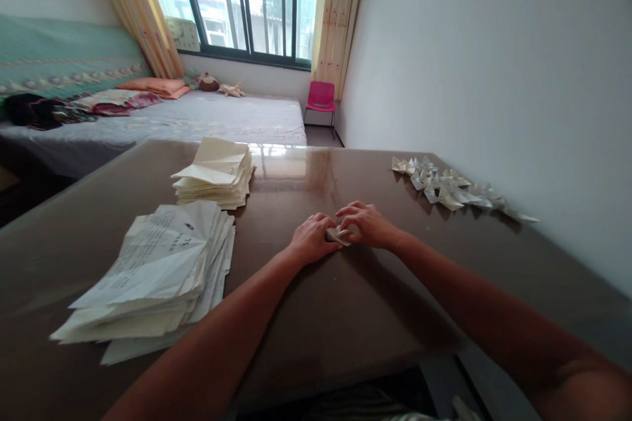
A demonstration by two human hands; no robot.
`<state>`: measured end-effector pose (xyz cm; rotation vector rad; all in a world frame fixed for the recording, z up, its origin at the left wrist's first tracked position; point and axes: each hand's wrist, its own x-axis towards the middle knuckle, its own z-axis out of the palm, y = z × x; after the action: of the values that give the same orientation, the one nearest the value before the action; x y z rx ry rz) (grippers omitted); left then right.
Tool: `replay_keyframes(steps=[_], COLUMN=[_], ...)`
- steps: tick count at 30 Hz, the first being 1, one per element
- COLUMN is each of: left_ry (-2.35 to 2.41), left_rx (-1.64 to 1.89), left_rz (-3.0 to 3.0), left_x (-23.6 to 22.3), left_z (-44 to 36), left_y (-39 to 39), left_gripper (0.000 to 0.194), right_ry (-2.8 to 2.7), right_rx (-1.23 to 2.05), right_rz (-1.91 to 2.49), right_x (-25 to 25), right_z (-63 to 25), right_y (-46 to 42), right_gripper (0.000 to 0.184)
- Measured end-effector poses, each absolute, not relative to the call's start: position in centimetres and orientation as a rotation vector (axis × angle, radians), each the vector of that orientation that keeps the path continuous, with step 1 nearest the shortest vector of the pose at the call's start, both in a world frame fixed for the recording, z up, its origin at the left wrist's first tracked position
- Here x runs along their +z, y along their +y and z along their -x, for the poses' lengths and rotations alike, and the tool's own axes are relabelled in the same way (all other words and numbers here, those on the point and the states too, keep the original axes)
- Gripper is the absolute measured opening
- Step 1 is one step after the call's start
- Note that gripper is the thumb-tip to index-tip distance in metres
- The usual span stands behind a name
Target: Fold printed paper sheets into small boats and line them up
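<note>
A small piece of folded paper (340,235) lies low over the middle of the brown table, between both hands. My left hand (314,238) grips its left side, with the fingers curled and the thumb along the near edge. From the right, my right hand (368,223) pinches the other side, fingers bent over it. The fingers partly cover the folds, so the full shape is hidden. To the left of my hands lie a large stack of creased printed sheets (153,263) and, farther back, a stack of cream-coloured paper (217,174).
Several folded paper pieces (439,184) sit in a cluster at the table's (276,355) far right, near the white wall. Beyond the far edge stand a bed (237,115) and a pink chair (321,97) below the window (247,0).
</note>
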<state>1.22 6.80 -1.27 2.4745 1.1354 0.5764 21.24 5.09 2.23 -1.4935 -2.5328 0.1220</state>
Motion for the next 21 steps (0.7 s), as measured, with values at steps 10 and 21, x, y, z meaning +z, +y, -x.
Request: replay_keyframes(steps=[10,21], left_ry=[1.067,1.194], left_rx=[0.649,0.632], left_rz=[-2.427,-2.363], left_x=[-1.7,-2.0], left_z=[-0.5,-0.6], left_y=[7.3,8.0], left_gripper=[0.05,0.033], right_ry=[-2.184,-1.863], right_rx=[0.292,-0.129], right_rz=[1.447,2.236], right_x=[-0.5,3.9], right_z=[-21.8,-36.7], right_y=[4.7,8.6], right_gripper=[0.012,0.026])
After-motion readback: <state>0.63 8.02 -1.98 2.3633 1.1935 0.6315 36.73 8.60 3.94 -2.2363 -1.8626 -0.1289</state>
